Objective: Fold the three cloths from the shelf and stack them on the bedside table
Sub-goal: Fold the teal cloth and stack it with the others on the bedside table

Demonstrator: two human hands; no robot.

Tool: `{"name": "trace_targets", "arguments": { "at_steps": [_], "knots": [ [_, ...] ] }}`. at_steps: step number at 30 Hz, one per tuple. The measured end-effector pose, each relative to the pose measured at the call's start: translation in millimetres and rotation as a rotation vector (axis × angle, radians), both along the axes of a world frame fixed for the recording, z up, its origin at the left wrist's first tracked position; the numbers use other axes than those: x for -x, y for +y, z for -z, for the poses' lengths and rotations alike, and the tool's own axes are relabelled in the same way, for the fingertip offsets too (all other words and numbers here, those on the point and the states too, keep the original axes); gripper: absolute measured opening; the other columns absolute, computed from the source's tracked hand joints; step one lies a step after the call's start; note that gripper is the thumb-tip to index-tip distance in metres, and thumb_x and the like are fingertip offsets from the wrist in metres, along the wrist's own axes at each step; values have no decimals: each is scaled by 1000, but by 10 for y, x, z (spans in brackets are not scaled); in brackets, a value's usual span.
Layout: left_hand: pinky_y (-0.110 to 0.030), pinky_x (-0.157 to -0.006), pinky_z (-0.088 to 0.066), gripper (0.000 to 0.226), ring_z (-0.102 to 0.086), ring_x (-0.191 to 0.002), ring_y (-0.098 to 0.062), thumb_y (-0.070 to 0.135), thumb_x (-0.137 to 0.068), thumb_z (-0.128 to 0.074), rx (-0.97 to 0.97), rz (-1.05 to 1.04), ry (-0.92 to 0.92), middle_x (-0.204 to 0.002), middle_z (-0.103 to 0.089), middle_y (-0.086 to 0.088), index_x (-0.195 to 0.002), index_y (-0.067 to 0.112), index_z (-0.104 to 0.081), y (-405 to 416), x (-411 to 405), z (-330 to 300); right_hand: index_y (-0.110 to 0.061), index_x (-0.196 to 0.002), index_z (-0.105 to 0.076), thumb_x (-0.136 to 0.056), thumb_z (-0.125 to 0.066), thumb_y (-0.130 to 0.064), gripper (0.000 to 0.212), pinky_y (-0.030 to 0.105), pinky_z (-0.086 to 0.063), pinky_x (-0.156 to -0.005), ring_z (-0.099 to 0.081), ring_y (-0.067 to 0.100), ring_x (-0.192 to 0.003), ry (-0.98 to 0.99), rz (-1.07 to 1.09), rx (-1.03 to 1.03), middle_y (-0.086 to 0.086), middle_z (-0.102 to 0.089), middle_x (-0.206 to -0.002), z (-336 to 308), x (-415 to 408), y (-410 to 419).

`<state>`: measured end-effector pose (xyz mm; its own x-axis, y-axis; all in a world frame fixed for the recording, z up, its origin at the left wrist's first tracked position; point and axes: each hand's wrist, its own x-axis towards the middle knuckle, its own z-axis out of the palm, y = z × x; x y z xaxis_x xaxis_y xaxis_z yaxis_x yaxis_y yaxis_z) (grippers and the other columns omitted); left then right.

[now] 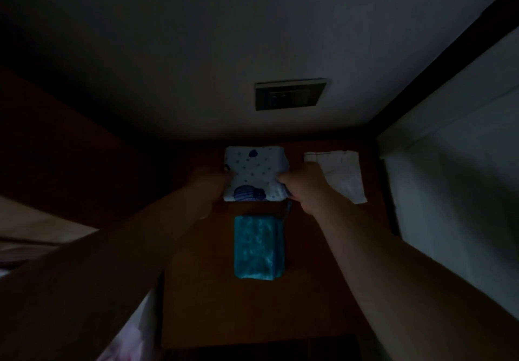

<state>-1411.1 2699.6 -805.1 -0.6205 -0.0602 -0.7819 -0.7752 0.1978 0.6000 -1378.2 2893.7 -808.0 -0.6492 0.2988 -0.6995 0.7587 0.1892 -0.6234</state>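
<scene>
Folded teal cloth [257,247] lay on the bedside table [317,299], nearest the viewer. Beyond it, toward the wall, a patterned white cloth [254,173] rested folded, the left hand [209,188] and right hand [302,188] each closed on one of its side edges. Plain white cloth [341,173] lay just right of the patterned one, untouched.

Dim room. Dark wall plate [290,94] on the pale wall [252,37] ahead of me; white bedding [455,186] off to my right.
</scene>
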Motion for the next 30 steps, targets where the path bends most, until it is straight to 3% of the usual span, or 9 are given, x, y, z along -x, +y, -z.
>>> {"name": "trace_targets", "arguments": {
  "at_steps": [6,8,11,16,21,25,26,28,30],
  "knots": [
    [-43,-105,-49,29,-63,-115,-29,22,-97,-65,-90,-21,65,-128,-65,-14,-122,7,-66,-189,-41,-85,-15,-57,-43,-94,-70,-15,46,18,-38,-43,-46,7,-47,93,-52,10,5,-47,-61,-69,36,-81],
    [-47,-105,-50,12,-64,-113,-31,25,-97,-65,-55,-41,93,-121,-68,-15,-104,17,-71,-279,-29,-116,-14,-56,-44,-94,-69,-14,46,20,-42,-48,-49,13,-53,101,-69,32,6,-48,-61,-98,72,-174],
    [-41,-97,-54,15,-64,-103,-26,31,-99,-62,49,-106,138,-104,-67,-6,-87,24,-67,-402,-10,-154,-10,-64,-51,-94,-71,-14,36,23,-46,-57,-53,19,-65,96,-92,57,10,-52,-69,-139,151,-365],
    [-26,-67,-49,14,-59,-87,-19,24,-101,-58,145,-154,150,-98,-64,-4,-96,16,-68,-537,-73,-117,-14,-56,-40,-97,-67,-9,48,10,-33,-37,-42,10,-53,104,-138,34,3,-44,-61,-113,177,-595],
    [-30,-83,-48,37,-59,-104,-21,24,-97,-66,126,-155,111,-120,-61,-7,-130,9,-61,-561,-250,-21,-15,-55,-39,-93,-69,-8,48,19,-36,-44,-41,11,-51,50,-158,-29,2,-42,-58,-11,32,-645],
    [-13,-59,-47,7,-59,-85,-13,22,-98,-63,188,-58,149,-98,-64,-2,-96,17,-67,-574,-346,-45,-10,-54,-45,-91,-71,-11,46,19,-37,-44,-43,12,-50,108,-164,-52,0,-44,-54,-11,-81,-622],
    [-14,-60,-49,7,-61,-90,-16,23,-98,-63,212,-42,160,-96,-63,-1,-95,17,-65,-561,-351,-83,-6,-58,-52,-92,-71,-12,40,24,-41,-49,-47,14,-53,149,-163,-65,1,-48,-56,-39,-92,-598],
    [-29,-85,-54,24,-60,-107,-23,30,-94,-62,328,-7,264,-114,-63,-5,-113,16,-62,-518,-352,-105,-5,-67,-62,-93,-69,-18,30,30,-45,-61,-53,16,-60,237,-147,-99,3,-58,-63,-133,-103,-497],
    [-39,-98,-49,31,-57,-111,-23,28,-91,-61,480,41,521,-120,-58,-5,-119,15,-60,-326,-371,-262,-2,-74,-66,-96,-64,-27,33,29,-45,-64,-59,18,-65,288,-97,-186,8,-66,-70,-246,-100,-293]
  ]
}}
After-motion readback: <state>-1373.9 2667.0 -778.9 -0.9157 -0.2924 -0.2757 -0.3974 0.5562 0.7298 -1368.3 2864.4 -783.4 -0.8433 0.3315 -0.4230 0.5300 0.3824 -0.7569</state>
